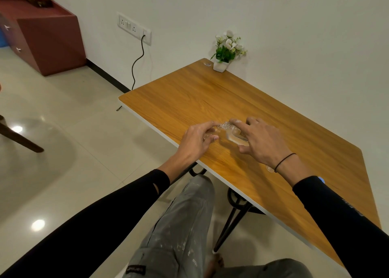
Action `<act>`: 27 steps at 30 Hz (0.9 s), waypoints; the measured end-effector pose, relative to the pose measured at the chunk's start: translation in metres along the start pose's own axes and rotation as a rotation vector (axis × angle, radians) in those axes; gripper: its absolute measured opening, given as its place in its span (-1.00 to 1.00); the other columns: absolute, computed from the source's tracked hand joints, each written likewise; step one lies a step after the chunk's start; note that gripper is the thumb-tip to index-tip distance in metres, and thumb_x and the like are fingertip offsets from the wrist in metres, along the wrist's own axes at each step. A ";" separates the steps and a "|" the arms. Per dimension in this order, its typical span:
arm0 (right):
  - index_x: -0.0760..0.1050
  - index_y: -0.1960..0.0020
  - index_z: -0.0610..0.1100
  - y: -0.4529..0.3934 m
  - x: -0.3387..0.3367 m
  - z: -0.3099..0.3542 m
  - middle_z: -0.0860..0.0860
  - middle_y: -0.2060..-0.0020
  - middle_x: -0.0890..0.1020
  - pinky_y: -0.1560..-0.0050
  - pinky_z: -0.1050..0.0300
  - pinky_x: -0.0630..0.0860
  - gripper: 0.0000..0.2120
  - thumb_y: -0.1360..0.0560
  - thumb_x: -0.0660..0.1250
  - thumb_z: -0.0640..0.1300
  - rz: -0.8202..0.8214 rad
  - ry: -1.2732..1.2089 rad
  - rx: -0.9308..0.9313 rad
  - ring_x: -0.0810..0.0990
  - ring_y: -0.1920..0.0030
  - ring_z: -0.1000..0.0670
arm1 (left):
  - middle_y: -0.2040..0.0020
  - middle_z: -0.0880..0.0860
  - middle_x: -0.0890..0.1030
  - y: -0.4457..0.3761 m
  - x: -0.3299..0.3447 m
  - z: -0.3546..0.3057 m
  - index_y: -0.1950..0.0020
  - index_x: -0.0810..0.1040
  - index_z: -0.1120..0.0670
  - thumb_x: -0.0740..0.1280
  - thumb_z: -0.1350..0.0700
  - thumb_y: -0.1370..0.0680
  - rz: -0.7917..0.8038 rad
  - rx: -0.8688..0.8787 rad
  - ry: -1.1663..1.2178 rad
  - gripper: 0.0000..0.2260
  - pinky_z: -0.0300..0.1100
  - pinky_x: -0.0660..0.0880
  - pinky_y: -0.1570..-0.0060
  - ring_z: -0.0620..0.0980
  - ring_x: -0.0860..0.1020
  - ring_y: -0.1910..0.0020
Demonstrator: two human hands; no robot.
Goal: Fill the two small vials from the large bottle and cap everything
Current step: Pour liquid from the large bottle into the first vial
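Fingers of both hands meet over a tilted clear bottle at mid-frame, pouring.

Left hand (196, 139), centre-left, pinches its thumb and forefinger round something small and clear, likely a vial, though it is mostly hidden; it sits at the bottle's mouth, apparently to catch the stream. Large bottle (235, 135) lies tipped leftward, amber liquid pooled in its lower side, just above the table (210, 94). Right hand (263, 141), centre-right, clasps the bottle's body, thumb beneath, forefinger along the top, other fingers loosely spread.
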State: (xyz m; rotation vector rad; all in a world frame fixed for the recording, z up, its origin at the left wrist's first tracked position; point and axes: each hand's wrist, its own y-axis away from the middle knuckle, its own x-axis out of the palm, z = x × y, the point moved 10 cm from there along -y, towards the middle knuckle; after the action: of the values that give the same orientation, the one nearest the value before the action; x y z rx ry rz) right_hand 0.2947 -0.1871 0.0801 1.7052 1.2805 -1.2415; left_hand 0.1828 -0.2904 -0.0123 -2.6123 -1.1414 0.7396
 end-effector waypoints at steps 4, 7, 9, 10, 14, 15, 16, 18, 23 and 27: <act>0.13 -0.58 0.22 0.000 -0.001 0.000 0.02 -0.11 0.50 0.19 0.07 0.35 -0.21 -0.48 0.48 0.20 0.002 -0.004 -0.001 0.46 -0.06 -0.04 | -0.21 0.01 0.73 0.001 0.000 0.001 -0.45 0.59 -0.02 0.49 0.10 -0.61 -0.004 -0.007 -0.008 -0.60 0.07 0.68 -0.21 -0.09 0.67 -0.25; 0.13 -0.57 0.23 0.000 -0.001 0.002 0.03 -0.11 0.49 0.20 0.08 0.37 -0.21 -0.47 0.48 0.21 0.005 0.006 -0.005 0.46 -0.06 -0.03 | -0.21 0.01 0.73 0.001 -0.001 0.000 -0.45 0.59 -0.02 0.49 0.09 -0.61 -0.013 -0.010 -0.008 -0.60 0.07 0.68 -0.22 -0.09 0.67 -0.25; 0.13 -0.58 0.23 0.000 -0.003 0.001 0.02 -0.11 0.49 0.19 0.09 0.35 -0.20 -0.48 0.48 0.21 0.007 0.011 -0.007 0.46 -0.06 -0.03 | -0.21 0.00 0.73 0.001 -0.001 0.000 -0.45 0.59 -0.04 0.49 0.09 -0.61 -0.012 -0.010 -0.013 -0.60 0.07 0.67 -0.23 -0.10 0.67 -0.25; 0.13 -0.58 0.22 0.000 -0.003 0.001 0.02 -0.12 0.49 0.19 0.09 0.34 -0.20 -0.48 0.48 0.21 0.007 0.014 -0.008 0.46 -0.07 -0.04 | -0.21 -0.01 0.73 0.000 -0.001 0.000 -0.45 0.58 -0.04 0.49 0.09 -0.61 -0.009 -0.011 -0.016 -0.60 0.08 0.67 -0.23 -0.10 0.67 -0.25; 0.14 -0.58 0.23 -0.001 -0.004 0.001 0.03 -0.10 0.49 0.21 0.09 0.32 -0.21 -0.48 0.47 0.21 0.001 0.026 -0.009 0.44 -0.03 -0.01 | -0.19 -0.01 0.73 0.000 -0.001 0.001 -0.44 0.59 -0.05 0.49 0.08 -0.61 -0.009 -0.012 -0.023 -0.61 0.08 0.67 -0.22 -0.10 0.66 -0.24; 0.14 -0.57 0.23 -0.001 -0.004 0.001 0.03 -0.10 0.49 0.21 0.09 0.32 -0.21 -0.48 0.48 0.21 0.003 0.027 -0.009 0.42 -0.02 -0.01 | -0.19 -0.01 0.73 0.000 -0.001 0.001 -0.44 0.59 -0.05 0.49 0.08 -0.61 -0.009 -0.009 -0.027 -0.61 0.08 0.68 -0.21 -0.10 0.66 -0.24; 0.14 -0.57 0.23 -0.001 -0.004 0.001 0.03 -0.09 0.49 0.21 0.08 0.33 -0.21 -0.47 0.48 0.21 0.003 0.027 -0.009 0.41 -0.01 0.00 | -0.19 -0.01 0.73 0.000 -0.001 0.001 -0.44 0.59 -0.05 0.49 0.07 -0.61 -0.007 -0.006 -0.028 -0.61 0.07 0.68 -0.21 -0.10 0.66 -0.23; 0.15 -0.57 0.23 -0.001 -0.004 0.000 0.03 -0.09 0.48 0.20 0.07 0.33 -0.21 -0.47 0.49 0.21 0.003 0.024 -0.012 0.41 -0.01 0.00 | -0.18 -0.02 0.73 -0.001 0.000 0.001 -0.44 0.59 -0.05 0.49 0.06 -0.61 -0.007 0.004 -0.030 -0.61 0.07 0.69 -0.19 -0.10 0.67 -0.22; 0.15 -0.57 0.24 -0.002 -0.003 0.000 0.02 -0.12 0.50 0.18 0.06 0.38 -0.21 -0.47 0.49 0.19 0.002 0.015 -0.013 0.46 -0.08 -0.04 | -0.15 -0.05 0.74 -0.001 0.000 0.001 -0.43 0.59 -0.04 0.49 0.07 -0.61 -0.015 0.016 -0.036 -0.62 0.05 0.69 -0.17 -0.13 0.67 -0.18; 0.14 -0.57 0.23 -0.002 -0.003 0.000 0.02 -0.12 0.51 0.17 0.06 0.40 -0.21 -0.47 0.49 0.20 -0.001 0.017 -0.012 0.47 -0.08 -0.04 | -0.15 -0.06 0.73 -0.002 0.001 0.002 -0.43 0.59 -0.05 0.49 0.05 -0.61 -0.008 0.005 -0.042 -0.61 0.06 0.69 -0.17 -0.12 0.68 -0.17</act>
State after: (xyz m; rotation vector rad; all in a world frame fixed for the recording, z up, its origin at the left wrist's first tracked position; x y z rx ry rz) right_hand 0.2924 -0.1874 0.0831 1.7101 1.2959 -1.2205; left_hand 0.1805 -0.2882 -0.0135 -2.5986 -1.1592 0.7980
